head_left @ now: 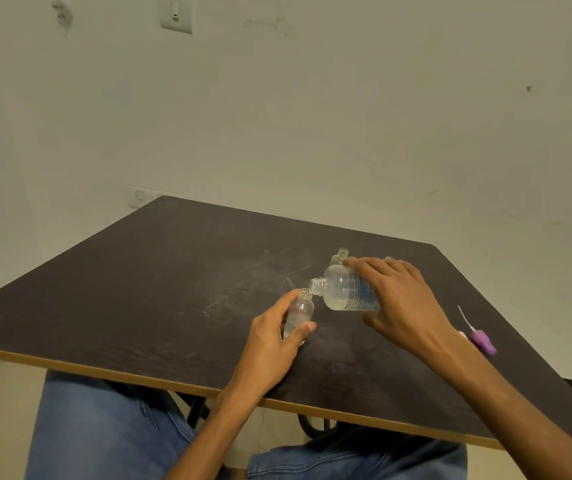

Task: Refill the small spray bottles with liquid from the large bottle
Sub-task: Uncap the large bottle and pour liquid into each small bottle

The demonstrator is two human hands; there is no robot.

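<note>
The right hand holds the big bottle tilted, its mouth touching the small bottle, which the left hand holds on the bench.

Large bottle right of small bottle, on table.

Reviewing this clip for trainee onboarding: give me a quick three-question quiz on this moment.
1. True or false: the large bottle stands upright on the table.
2. Which hand grips the small bottle? A) left hand B) right hand C) neither
3. Fill in: the purple spray cap lies on the table to the ___ of the right hand.

Key: 1 false, it is tipped with its neck at the small bottle's mouth; 2 A; 3 right.
</note>
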